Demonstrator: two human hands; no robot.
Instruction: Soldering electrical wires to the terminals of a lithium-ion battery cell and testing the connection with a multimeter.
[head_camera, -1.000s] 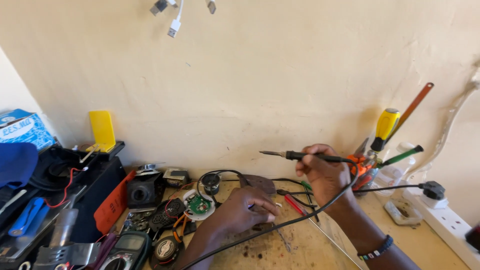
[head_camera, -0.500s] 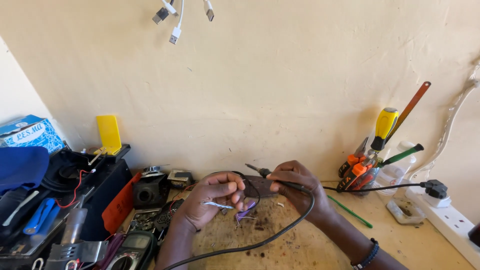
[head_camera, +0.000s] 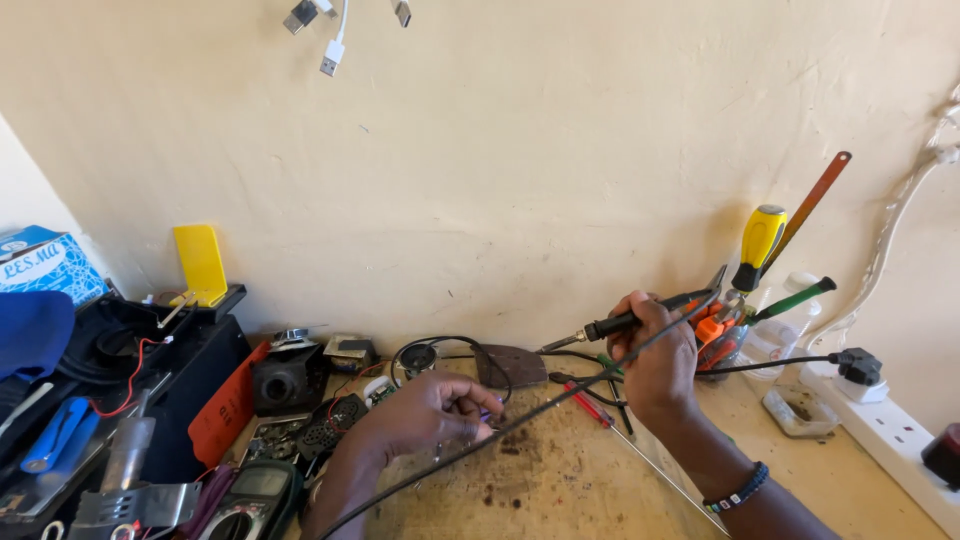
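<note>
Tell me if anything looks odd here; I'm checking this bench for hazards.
The soldering iron in the right hand has its black cord draped across the bench, passing right by the left hand. Dark stains mark the benchtop.

The scene was brightly and evenly lit by soft daylight that spread across the cream wall (head_camera: 520, 170), with no harsh glare and only faint, short shadows under the tools and beneath the right hand (head_camera: 655, 360). The picture stayed mostly sharp in the middle, though the fingers (head_camera: 470, 410) of the left hand (head_camera: 420, 415) looked slightly smeared. Toward the edges the wide lens bent straight lines, and the dark clutter at the lower left fell into dimmer shade.
</note>
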